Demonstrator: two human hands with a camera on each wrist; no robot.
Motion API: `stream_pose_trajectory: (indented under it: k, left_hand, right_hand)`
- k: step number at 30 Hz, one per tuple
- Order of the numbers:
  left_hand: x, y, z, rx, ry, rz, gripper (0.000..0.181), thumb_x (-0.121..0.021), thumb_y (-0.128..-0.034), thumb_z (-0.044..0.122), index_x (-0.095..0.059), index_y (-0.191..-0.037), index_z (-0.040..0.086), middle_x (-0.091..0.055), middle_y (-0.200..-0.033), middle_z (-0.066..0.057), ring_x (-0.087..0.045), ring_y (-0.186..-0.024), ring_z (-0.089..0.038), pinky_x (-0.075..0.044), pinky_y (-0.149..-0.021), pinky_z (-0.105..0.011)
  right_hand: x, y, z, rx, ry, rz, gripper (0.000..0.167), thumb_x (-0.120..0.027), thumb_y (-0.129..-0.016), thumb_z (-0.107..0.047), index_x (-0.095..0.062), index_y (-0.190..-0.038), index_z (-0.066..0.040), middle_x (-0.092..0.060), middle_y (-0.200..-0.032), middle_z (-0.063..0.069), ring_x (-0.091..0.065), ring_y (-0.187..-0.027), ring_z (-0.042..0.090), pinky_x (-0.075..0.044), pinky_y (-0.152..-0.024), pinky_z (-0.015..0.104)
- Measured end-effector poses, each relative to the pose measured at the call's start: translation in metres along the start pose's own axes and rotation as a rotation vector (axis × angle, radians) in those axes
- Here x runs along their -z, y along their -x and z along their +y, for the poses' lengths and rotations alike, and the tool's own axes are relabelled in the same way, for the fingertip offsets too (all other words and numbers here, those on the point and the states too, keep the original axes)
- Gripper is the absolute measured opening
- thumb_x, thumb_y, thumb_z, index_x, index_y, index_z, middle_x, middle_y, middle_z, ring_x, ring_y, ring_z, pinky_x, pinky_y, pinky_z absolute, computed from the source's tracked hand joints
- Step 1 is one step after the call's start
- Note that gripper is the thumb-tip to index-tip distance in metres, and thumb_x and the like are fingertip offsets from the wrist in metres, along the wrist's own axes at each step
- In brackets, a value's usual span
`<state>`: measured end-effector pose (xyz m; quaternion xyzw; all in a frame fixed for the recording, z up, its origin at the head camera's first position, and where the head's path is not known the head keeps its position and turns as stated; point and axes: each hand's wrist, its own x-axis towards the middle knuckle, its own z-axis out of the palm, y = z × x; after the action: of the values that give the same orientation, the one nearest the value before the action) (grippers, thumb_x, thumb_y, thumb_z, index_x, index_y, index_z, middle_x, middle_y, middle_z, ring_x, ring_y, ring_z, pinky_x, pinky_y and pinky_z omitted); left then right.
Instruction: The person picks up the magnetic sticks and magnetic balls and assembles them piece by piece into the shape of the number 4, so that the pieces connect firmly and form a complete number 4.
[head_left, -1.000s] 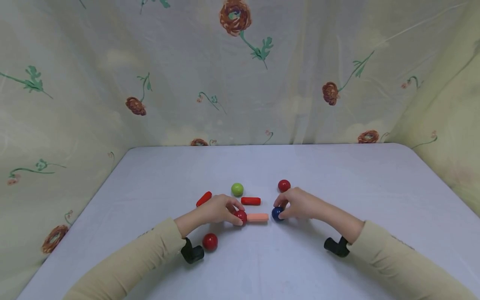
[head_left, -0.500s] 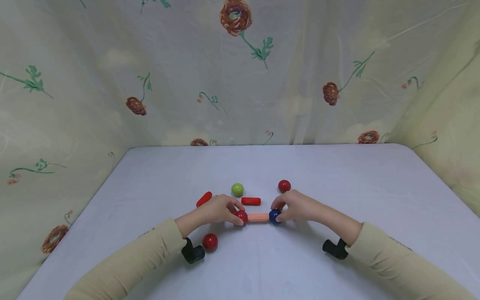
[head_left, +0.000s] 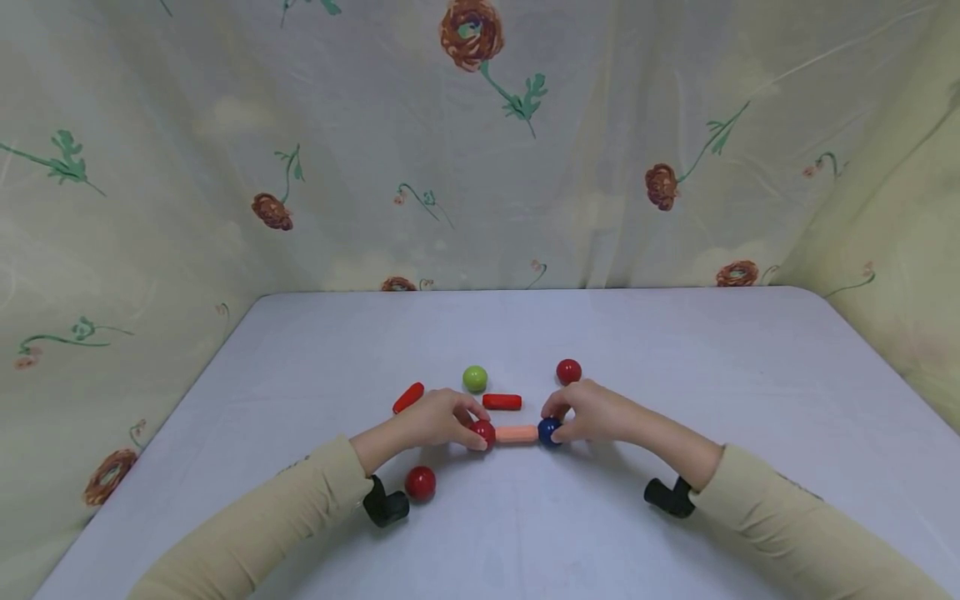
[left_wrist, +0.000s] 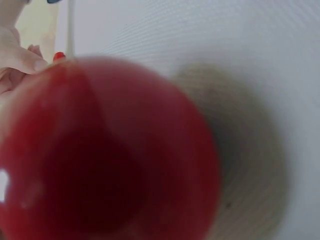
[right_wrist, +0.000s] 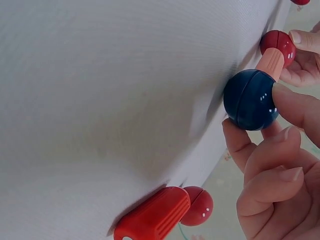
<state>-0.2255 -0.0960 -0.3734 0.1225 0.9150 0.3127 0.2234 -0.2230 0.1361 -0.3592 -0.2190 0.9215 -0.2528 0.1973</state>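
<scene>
My left hand (head_left: pixel 437 417) pinches a glossy red ball (head_left: pixel 484 431) between thumb and fingers at the middle of the table. A salmon-pink ribbed stick (head_left: pixel 517 434) lies to the right of that ball, its left end against it. My right hand (head_left: pixel 596 408) holds a dark blue ball (head_left: pixel 550 432) at the stick's right end. In the right wrist view the blue ball (right_wrist: pixel 250 100), the pink stick (right_wrist: pixel 271 62) and the red ball (right_wrist: pixel 277 46) stand in one line, touching. Whether the parts are joined inside cannot be seen.
Behind the hands lie a red stick (head_left: pixel 502 402), a green ball (head_left: pixel 475 379), another red ball (head_left: pixel 568 372) and a tilted red stick (head_left: pixel 408 397). Near my left wrist sits a loose red ball (head_left: pixel 420 484), filling much of the left wrist view. A flowered curtain (head_left: pixel 337 167) hangs behind the table.
My right hand has brought the blue ball slightly left, closing the gap to the pink stick. Over the last half second, both hands look still.
</scene>
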Motion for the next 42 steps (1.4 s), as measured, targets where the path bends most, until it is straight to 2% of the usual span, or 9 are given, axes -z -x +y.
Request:
stream_pose_trajectory:
  k: [6,13,19,23,31,36,42]
  left_hand:
    - [0.000,0.001,0.000,-0.004,0.001,-0.004,0.034,-0.077,-0.0730,0.024,-0.065,-0.104,0.018,-0.061,-0.092,0.000,-0.053,-0.088,-0.016,-0.050,-0.066,-0.027]
    - [0.001,0.001,-0.001,-0.029,-0.047,-0.012,0.034,-0.075,-0.0751,0.027,-0.064,-0.107,0.021,-0.061,-0.096,0.001,-0.052,-0.091,-0.015,-0.048,-0.068,-0.028]
    - [0.006,0.002,-0.009,-0.110,-0.044,-0.065,0.034,-0.074,-0.0765,0.023,-0.063,-0.109,0.019,-0.062,-0.093,0.001,-0.055,-0.088,-0.013,-0.050,-0.070,-0.028]
    - [0.010,0.003,-0.014,-0.184,-0.045,-0.135,0.031,-0.072,-0.0784,0.021,-0.064,-0.108,0.019,-0.063,-0.089,0.003,-0.057,-0.085,-0.012,-0.050,-0.072,-0.028]
    - [0.012,0.009,-0.006,-0.316,-0.104,-0.287,0.028,-0.070,-0.0807,0.018,-0.065,-0.108,0.023,-0.064,-0.091,0.007,-0.058,-0.085,-0.009,-0.048,-0.074,-0.023]
    - [0.009,0.008,-0.003,-0.342,-0.123,-0.315,0.030,-0.070,-0.0803,0.016,-0.065,-0.109,0.023,-0.064,-0.092,0.007,-0.058,-0.086,-0.006,-0.048,-0.074,-0.020]
    - [0.006,0.007,-0.003,-0.332,-0.131,-0.306,0.030,-0.070,-0.0800,0.016,-0.065,-0.108,0.023,-0.064,-0.093,0.008,-0.058,-0.086,-0.006,-0.048,-0.074,-0.020]
  right_hand:
    - [0.000,0.000,0.000,-0.006,-0.010,-0.005,0.028,-0.070,-0.078,-0.007,-0.065,-0.105,-0.004,-0.064,-0.096,0.006,-0.055,-0.080,0.015,-0.052,-0.064,0.025]
    - [0.000,0.000,0.002,-0.013,-0.035,-0.006,0.029,-0.069,-0.079,-0.007,-0.064,-0.107,-0.004,-0.064,-0.098,0.006,-0.054,-0.077,0.015,-0.051,-0.059,0.025]
    - [0.001,0.000,0.003,-0.014,-0.061,-0.006,0.032,-0.067,-0.080,-0.007,-0.062,-0.111,-0.004,-0.062,-0.101,0.008,-0.051,-0.064,0.013,-0.048,-0.054,0.024]
    - [0.001,0.000,0.003,-0.012,-0.067,0.009,0.033,-0.066,-0.082,-0.007,-0.060,-0.114,-0.005,-0.061,-0.099,0.009,-0.048,-0.052,0.014,-0.046,-0.051,0.024]
    - [0.000,-0.007,0.003,-0.012,-0.074,0.047,0.032,-0.065,-0.083,-0.009,-0.060,-0.114,-0.007,-0.061,-0.099,0.009,-0.048,-0.055,0.013,-0.045,-0.050,0.023]
    - [0.000,-0.010,0.000,-0.037,-0.101,0.046,0.031,-0.066,-0.083,-0.008,-0.061,-0.113,-0.008,-0.062,-0.100,0.009,-0.044,-0.047,0.013,-0.045,-0.050,0.023]
    - [0.006,-0.006,0.001,-0.008,-0.087,0.056,0.033,-0.065,-0.083,-0.010,-0.059,-0.115,-0.007,-0.062,-0.100,0.011,-0.049,-0.052,0.014,-0.047,-0.054,0.024]
